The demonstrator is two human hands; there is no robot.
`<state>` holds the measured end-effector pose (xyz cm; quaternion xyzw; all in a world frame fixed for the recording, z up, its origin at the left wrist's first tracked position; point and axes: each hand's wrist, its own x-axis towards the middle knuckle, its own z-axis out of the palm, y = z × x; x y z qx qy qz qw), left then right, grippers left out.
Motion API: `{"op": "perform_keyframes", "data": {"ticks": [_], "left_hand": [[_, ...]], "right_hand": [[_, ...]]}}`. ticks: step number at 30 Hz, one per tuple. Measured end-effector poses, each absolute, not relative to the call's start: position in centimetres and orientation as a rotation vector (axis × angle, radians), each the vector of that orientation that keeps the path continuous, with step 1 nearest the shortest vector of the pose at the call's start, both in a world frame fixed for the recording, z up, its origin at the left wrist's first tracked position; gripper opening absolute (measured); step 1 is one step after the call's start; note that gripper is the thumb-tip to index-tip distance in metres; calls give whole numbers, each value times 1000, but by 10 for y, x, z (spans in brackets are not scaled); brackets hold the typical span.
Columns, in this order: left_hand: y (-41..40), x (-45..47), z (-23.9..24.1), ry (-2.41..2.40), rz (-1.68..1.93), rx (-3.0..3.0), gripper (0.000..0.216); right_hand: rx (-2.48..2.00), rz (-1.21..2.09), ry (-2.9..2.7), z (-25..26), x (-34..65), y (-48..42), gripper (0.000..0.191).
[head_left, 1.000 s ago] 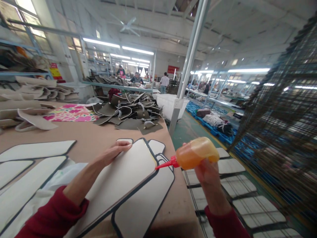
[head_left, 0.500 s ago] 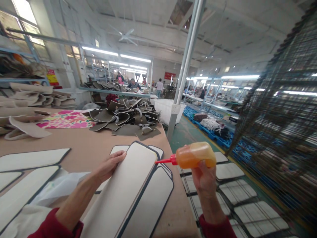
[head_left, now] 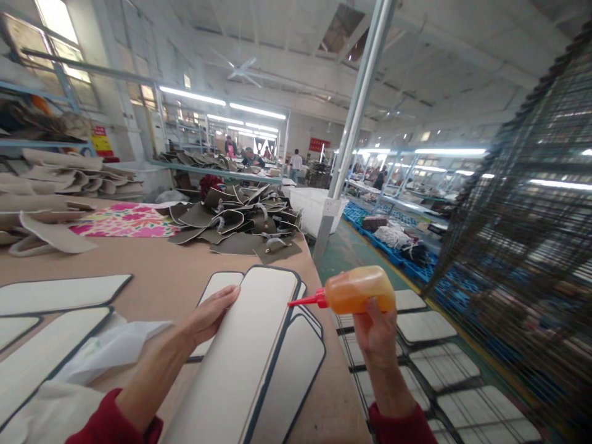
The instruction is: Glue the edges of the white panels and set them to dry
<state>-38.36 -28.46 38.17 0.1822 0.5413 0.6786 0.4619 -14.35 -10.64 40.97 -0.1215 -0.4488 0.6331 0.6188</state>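
My left hand (head_left: 208, 316) grips the left edge of a long white panel with a dark border (head_left: 250, 351), tilting it up off the brown table (head_left: 171, 271). My right hand (head_left: 375, 333) holds an orange squeeze bottle (head_left: 358, 290) sideways. Its red nozzle (head_left: 303, 301) points left and touches the panel's right edge near the top. More white panels (head_left: 300, 357) lie under and beside the lifted one.
Further white panels (head_left: 60, 293) lie at the left, with a white plastic sheet (head_left: 106, 348). A heap of dark olive pieces (head_left: 240, 222) and a floral cloth (head_left: 124, 221) lie farther back. A wire rack (head_left: 430, 351) holding white panels stands right of the table. People work far behind.
The white panel has been turned and raised more on edge by my left hand. The bottle's nozzle has stayed at the panel's right edge, sliding along it toward the far end.
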Motion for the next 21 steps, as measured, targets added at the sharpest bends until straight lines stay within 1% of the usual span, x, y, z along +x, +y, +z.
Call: {"op": "perform_keyframes", "data": {"ticks": [13, 21], "left_hand": [[-286, -394, 371, 1273, 1669, 426, 36], [-283, -398, 372, 1279, 1686, 365, 25]], "right_hand": [[-245, 1570, -1009, 414, -151, -119, 43], [-277, 1620, -1020, 408, -155, -121, 49]]}}
